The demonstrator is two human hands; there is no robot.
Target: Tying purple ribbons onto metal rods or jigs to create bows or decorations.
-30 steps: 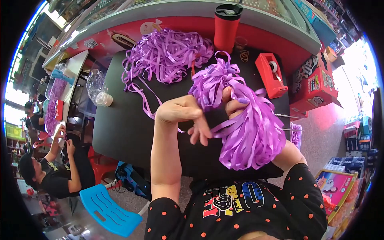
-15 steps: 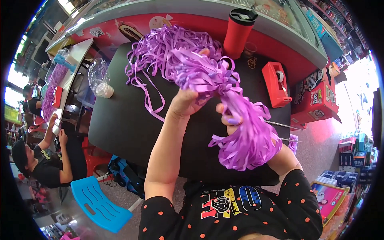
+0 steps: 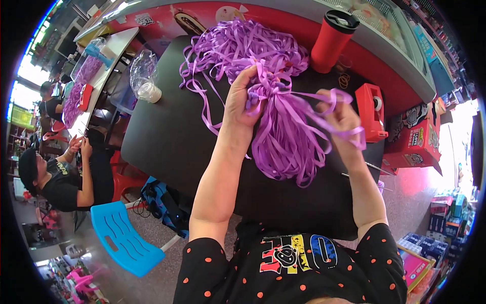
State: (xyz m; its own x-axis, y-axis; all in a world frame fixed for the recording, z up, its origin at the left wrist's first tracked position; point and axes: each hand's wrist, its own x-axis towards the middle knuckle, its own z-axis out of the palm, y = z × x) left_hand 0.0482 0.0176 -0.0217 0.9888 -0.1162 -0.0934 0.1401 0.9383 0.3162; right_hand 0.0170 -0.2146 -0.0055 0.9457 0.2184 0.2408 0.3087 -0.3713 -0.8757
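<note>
My left hand (image 3: 242, 100) is closed around the gathered neck of a purple ribbon bundle (image 3: 291, 134), whose loops fan down toward me over the black table. Off to the right, my right hand (image 3: 342, 120) is closed on a loose ribbon strand (image 3: 310, 97) drawn out sideways from the bundle's neck. That hand is somewhat blurred. Behind the bundle lies a big heap of purple ribbon (image 3: 243, 45), with a few strands trailing to the left. Some of the bundle's upper part is hidden by my left fingers.
A red tumbler (image 3: 329, 48), a red tape dispenser (image 3: 371, 114) and a clear plastic cup with a bag (image 3: 148, 91) stand on the black table (image 3: 167, 137). Thin metal rods lie at its right edge. A blue folding stool (image 3: 126, 240) and a seated co-worker (image 3: 63, 177) are at left.
My right hand has left the bundle's hanging loops and moved right and up, pulling a strand outward. The bundle now hangs more straight toward me. My view has shifted slightly.
</note>
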